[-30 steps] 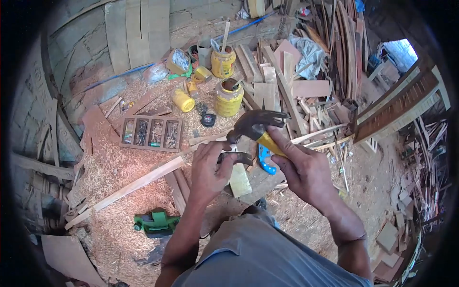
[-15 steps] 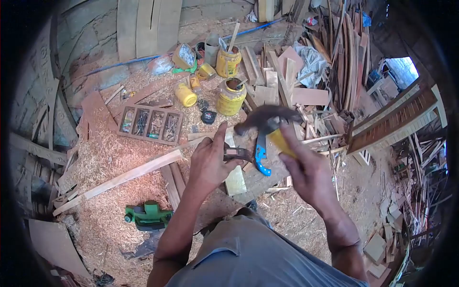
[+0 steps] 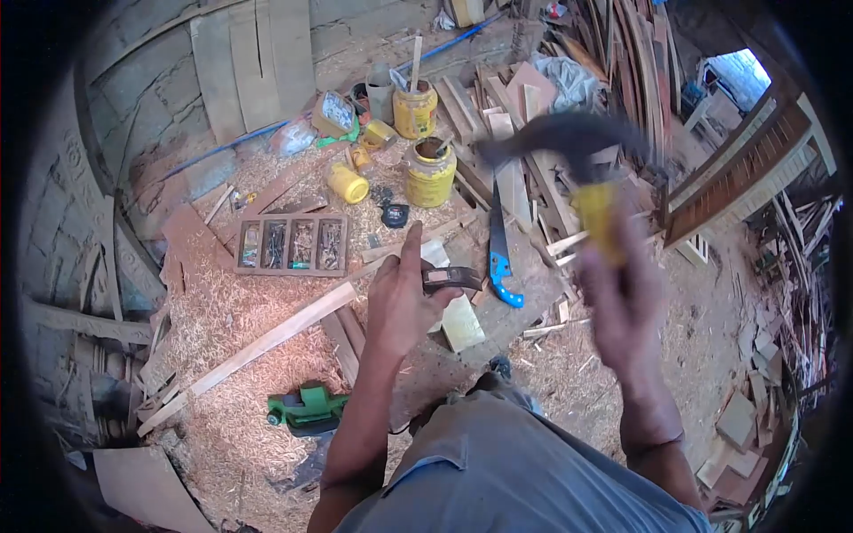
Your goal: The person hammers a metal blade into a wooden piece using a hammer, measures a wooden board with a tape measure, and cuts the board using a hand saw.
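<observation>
My left hand [image 3: 402,300] is closed on a small dark curved tool [image 3: 451,279], its index finger pointing up. In my right hand [image 3: 625,306] is a claw hammer [image 3: 597,200] with a yellow grip, raised to the right and blurred by motion. The hammer's dark head is apart from the tool. A pale wood block [image 3: 462,324] lies below and beside my left hand. To the right of that hand, a saw with a blue handle [image 3: 503,282] rests on the work surface.
A compartmented wooden box [image 3: 291,272] of small hardware lies left, near a long pale board [image 3: 271,340]. A green power tool [image 3: 311,409] sits among shavings. Yellow containers [image 3: 430,182] stand beyond my hands, beside scrap wood [image 3: 538,191]. A slatted wooden piece [image 3: 755,173] is at right.
The hammer has moved away from the dark tool, up and to the right, with my right hand. My left hand still holds the tool, its index finger now raised.
</observation>
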Demonstrator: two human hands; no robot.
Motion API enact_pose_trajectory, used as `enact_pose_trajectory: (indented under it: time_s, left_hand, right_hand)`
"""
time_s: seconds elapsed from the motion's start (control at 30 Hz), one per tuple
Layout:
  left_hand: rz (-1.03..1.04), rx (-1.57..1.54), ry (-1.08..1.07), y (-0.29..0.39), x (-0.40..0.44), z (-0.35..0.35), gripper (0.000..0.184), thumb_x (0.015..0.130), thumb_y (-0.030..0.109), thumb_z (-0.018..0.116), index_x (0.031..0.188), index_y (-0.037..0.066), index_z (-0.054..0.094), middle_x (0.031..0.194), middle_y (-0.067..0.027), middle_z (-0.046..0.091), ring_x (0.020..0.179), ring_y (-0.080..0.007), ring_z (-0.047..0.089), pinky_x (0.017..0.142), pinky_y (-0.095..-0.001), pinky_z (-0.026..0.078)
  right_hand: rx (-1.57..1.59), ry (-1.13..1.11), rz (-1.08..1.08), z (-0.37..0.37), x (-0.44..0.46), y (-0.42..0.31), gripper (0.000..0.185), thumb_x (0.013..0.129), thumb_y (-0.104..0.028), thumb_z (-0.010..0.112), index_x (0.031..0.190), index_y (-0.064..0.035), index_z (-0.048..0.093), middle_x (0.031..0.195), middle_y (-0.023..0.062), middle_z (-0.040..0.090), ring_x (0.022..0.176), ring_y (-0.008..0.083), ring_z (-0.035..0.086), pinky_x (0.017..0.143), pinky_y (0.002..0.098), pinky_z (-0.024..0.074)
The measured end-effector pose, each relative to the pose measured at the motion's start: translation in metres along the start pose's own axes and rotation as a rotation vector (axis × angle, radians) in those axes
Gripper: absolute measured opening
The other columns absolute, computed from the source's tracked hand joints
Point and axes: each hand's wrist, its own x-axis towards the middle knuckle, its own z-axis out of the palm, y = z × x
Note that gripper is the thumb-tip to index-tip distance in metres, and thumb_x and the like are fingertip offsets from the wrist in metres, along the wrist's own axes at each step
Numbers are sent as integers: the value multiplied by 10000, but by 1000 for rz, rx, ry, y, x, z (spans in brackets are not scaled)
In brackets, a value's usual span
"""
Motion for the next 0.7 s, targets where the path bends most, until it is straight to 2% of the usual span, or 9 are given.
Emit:
enact_pose_trajectory:
  time_s: [0.1, 0.17, 0.2, 0.3, 0.37, 0.47, 0.57, 0.6, 0.7]
  left_hand:
    - [31, 15, 7, 0, -4, 2, 1148, 741, 255, 993, 1676, 51, 358, 1036, -169, 757, 977, -376, 702, 914, -492, 559]
    - [58, 33, 31, 3, -3, -1, 1141, 743, 247, 990, 1671, 36, 360, 1033, -165, 765, 977, -375, 699, 910, -489, 559]
    - [59, 34, 45, 6, -6, -2, 1139, 744, 244, 988, 1668, 26, 358, 1033, -164, 768, 978, -376, 699, 908, -488, 559]
    - [113, 21, 77, 2, 1, 2, 1126, 748, 235, 983, 1657, 0, 361, 1026, -165, 772, 989, -383, 699, 909, -488, 559]
    - [92, 3, 35, 3, -5, 3, 1105, 755, 229, 977, 1643, -26, 372, 1029, -175, 771, 998, -387, 701, 898, -489, 563]
    - [71, 18, 29, 4, -5, 1, 1097, 755, 229, 979, 1643, -16, 384, 1006, -176, 761, 988, -394, 702, 888, -491, 567]
    - [112, -3, 66, 1, -7, 4, 1104, 749, 224, 984, 1648, -3, 385, 978, -169, 750, 978, -394, 705, 879, -493, 569]
    - [110, 13, 57, -2, -11, 5, 1107, 748, 225, 985, 1650, 0, 385, 970, -167, 746, 975, -396, 705, 879, -494, 568]
    - [67, 45, 55, 4, -7, 5, 1121, 741, 234, 991, 1653, 6, 380, 980, -169, 750, 969, -401, 701, 881, -494, 565]
  right_hand:
    - [-32, 130, 78, -12, 4, -13, 603, 1117, -150, 641, 1683, -97, 441, 755, -11, 625, 646, 87, 573, 574, 284, 471]
    - [-218, -204, 93, -3, -4, -14, 650, 1077, -124, 675, 1684, -164, 446, 880, 89, 708, 725, 198, 677, 637, 370, 542]
    - [-371, -573, 75, 5, -14, -12, 700, 1038, -99, 708, 1680, -230, 460, 1021, 185, 802, 804, 312, 785, 704, 452, 618]
    - [-171, -390, 121, 2, -19, -6, 723, 1010, -102, 737, 1662, -289, 485, 1106, 217, 795, 889, 390, 786, 781, 472, 644]
    - [51, -13, 37, -7, -5, -17, 653, 1065, -102, 692, 1673, -128, 455, 1046, 132, 743, 819, 210, 684, 735, 341, 564]
    - [83, 260, 94, -18, -1, -19, 591, 1111, -109, 635, 1670, -65, 448, 909, 2, 718, 668, 90, 580, 591, 275, 484]
    - [-207, -238, 38, 6, -19, -5, 699, 1019, -106, 740, 1661, -174, 472, 1030, 196, 794, 828, 381, 775, 736, 421, 619]
    - [-230, -448, 88, 20, -26, 1, 714, 1004, -112, 754, 1657, -218, 487, 978, 187, 788, 768, 412, 748, 686, 434, 607]
    - [-178, -296, 101, 13, -18, -1, 712, 999, -107, 758, 1653, -210, 496, 984, 187, 793, 761, 387, 760, 674, 428, 600]
